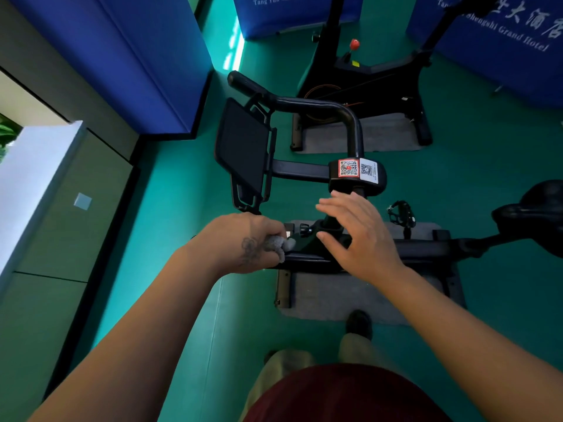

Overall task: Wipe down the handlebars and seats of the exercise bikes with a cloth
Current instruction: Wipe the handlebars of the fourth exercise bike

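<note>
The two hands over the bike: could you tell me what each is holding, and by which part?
The left hand grips a bunched grey cloth, mostly hidden in its fingers. The right hand is open and holds nothing.

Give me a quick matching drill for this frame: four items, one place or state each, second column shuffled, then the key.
Items:
1. grey cloth
2. right hand
3. red knob
4. QR stickers

Place or state:
A. on the far bike, near the top of the frame
B. bunched in the left hand
C. on the near bike's handlebar hub
D. fingers spread, holding nothing

Pairs: 1-B, 2-D, 3-A, 4-C
</note>
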Tool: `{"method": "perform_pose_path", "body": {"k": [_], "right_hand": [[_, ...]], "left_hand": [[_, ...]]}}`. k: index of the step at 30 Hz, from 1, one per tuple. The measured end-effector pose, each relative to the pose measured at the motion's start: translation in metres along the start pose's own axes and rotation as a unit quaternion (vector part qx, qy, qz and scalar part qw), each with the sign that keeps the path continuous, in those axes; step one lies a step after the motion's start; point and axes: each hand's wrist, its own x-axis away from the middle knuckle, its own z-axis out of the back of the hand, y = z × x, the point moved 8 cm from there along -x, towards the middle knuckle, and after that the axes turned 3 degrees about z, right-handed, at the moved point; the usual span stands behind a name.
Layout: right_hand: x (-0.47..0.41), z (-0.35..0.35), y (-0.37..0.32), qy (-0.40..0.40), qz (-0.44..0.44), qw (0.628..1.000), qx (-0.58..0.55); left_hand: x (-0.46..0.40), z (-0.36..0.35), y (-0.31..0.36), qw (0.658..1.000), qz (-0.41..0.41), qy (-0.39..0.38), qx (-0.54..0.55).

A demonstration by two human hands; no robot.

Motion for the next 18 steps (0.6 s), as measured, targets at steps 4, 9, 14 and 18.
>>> {"method": "perform_pose_path", "body": {"k": [4,9,14,18], "right_hand": [[0.002,-0.005,-0.001,0.002,-0.032,0.999,-0.024],[0.002,-0.005,0.001,0.003,-0.051,0.999,-0.015],[0.002,-0.008,-0.006,0.003,-0.047,0.999,-0.017],[-0.003,-0.013,-0.014,0.003,-0.040,0.999,-0.018]], "left_hand": [[0.009,0.007,-0.005,0.999,-0.010,0.036,-0.032],[0.022,0.013,-0.029,0.998,0.007,0.057,-0.011],[0.021,0.015,-0.026,0.998,0.001,0.066,-0.006],[0.013,0.009,-0.011,0.996,0.000,0.072,-0.046]]}}
